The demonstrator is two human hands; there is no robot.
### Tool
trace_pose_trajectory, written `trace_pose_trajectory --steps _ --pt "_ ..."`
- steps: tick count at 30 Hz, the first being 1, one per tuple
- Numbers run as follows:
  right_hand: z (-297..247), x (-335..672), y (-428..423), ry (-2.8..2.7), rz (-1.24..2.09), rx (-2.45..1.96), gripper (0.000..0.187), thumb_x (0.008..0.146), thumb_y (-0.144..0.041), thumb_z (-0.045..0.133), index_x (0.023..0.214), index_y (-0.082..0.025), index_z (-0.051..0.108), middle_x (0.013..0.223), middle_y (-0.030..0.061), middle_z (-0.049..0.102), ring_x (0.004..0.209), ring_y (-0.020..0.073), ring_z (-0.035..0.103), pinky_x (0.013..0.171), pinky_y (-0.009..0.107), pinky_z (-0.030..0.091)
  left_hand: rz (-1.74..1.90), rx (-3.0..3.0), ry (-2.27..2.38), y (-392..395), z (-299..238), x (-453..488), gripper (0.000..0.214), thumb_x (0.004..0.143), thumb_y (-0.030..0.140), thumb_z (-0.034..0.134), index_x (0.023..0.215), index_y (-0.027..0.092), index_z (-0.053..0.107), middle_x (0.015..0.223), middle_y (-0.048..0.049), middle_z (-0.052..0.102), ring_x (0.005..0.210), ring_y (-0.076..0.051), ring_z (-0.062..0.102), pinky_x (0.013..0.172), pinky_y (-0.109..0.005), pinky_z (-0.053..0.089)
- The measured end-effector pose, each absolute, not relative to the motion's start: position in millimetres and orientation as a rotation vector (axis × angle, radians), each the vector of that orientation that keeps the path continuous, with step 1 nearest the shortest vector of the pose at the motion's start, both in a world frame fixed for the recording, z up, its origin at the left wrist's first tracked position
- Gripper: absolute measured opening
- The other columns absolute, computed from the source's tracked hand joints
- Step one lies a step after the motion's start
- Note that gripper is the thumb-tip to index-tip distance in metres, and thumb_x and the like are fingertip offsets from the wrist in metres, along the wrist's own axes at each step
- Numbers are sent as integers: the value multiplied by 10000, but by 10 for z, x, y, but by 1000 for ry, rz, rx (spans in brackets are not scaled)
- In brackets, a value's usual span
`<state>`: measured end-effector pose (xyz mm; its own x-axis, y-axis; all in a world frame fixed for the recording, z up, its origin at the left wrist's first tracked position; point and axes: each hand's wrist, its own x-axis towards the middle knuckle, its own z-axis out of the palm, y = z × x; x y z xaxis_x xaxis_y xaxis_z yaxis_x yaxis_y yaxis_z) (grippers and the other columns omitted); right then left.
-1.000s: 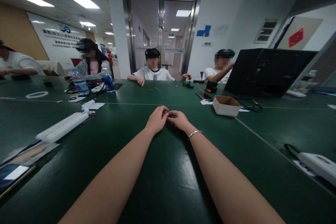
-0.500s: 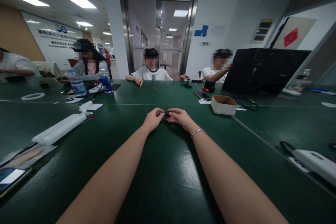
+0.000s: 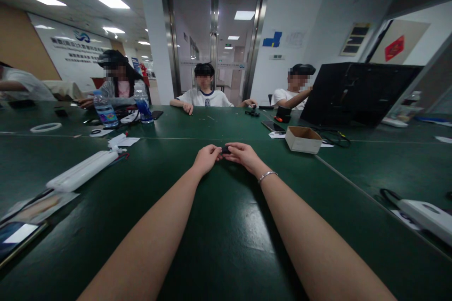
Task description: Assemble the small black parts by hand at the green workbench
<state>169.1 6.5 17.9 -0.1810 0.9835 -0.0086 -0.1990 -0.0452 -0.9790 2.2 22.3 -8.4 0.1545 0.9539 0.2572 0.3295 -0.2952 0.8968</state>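
A small black object point(image 3: 225, 149) is held between my two hands, just above the green table point(image 3: 219, 225); it is too small and too covered by fingers for me to tell its kind. My left hand point(image 3: 206, 159) pinches its left end between thumb and fingers. From the other side, my right hand point(image 3: 243, 156) grips it with thumb and fingertips. A silver bracelet point(image 3: 267, 176) circles my right wrist.
An open cardboard box point(image 3: 303, 141) stands to the right, near a phone point(image 3: 272, 126) and a black monitor point(image 3: 356, 94). On the left lie a white power strip point(image 3: 83, 169), another phone point(image 3: 21, 240) and two bottles point(image 3: 106, 110). Several people sit across the table.
More of the black object shows between my fingers, and it looks turned slightly. Both hands stay in nearly the same place. The view has shifted a little.
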Motion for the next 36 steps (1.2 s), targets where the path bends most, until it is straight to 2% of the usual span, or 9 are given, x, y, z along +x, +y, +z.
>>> trace_pose_trajectory --steps 4,12,16,19,25,29,32,36 --pt "183 1690 49 -1206 1462 -954 195 874 14 528 992 -115 616 899 84 670 768 161 697 707 227 591 1109 1739 1269 205 -64 11 336 843 462 462 814 161 607 694 -32 659 610 -132 586 599 -242 427" --pt "162 1755 62 -1301 1463 -955 256 832 8 578 1039 -135 619 1061 96 636 785 162 684 628 233 600 1005 1928 1460 109 35 -19 502 862 576 333 684 186 594 599 -10 600 546 -152 534 547 -264 335" --pt "141 1770 84 -1326 1504 -941 293 806 17 603 1051 -143 629 1052 87 644 792 154 682 648 218 593 923 1947 1548 69 87 -28 569 878 587 263 605 187 561 568 -19 579 532 -165 521 547 -273 312" --pt "138 1763 89 -1336 1508 -940 289 803 25 604 1044 -131 635 981 81 664 755 146 681 636 207 590 918 1947 1615 43 106 -29 561 894 560 250 614 188 564 586 -21 586 561 -169 528 559 -273 308" --pt "148 1731 96 -1201 1481 -1028 90 878 -60 577 944 -86 632 750 83 671 582 122 649 558 187 575 1024 2008 1496 35 62 -7 350 882 476 407 782 201 600 752 -21 636 689 -159 556 618 -256 359" --pt "153 1724 95 -1190 1485 -1018 82 919 -97 539 899 -79 616 648 82 646 528 121 622 512 184 553 1211 1924 1238 103 10 9 119 796 260 583 886 187 608 921 -35 640 828 -151 575 741 -251 428" --pt "168 1718 80 -1209 1479 -1027 106 937 -115 519 891 -78 607 622 79 637 512 116 611 502 179 541 1240 1815 1135 144 2 3 188 711 156 654 894 161 608 929 -45 637 815 -147 578 760 -263 453" --pt "182 1706 65 -1253 1442 -1074 177 964 -169 485 834 -92 577 566 59 613 448 103 574 433 161 501 1236 1738 1105 155 20 -9 216 672 137 693 875 147 620 886 -45 642 776 -144 576 759 -281 464"
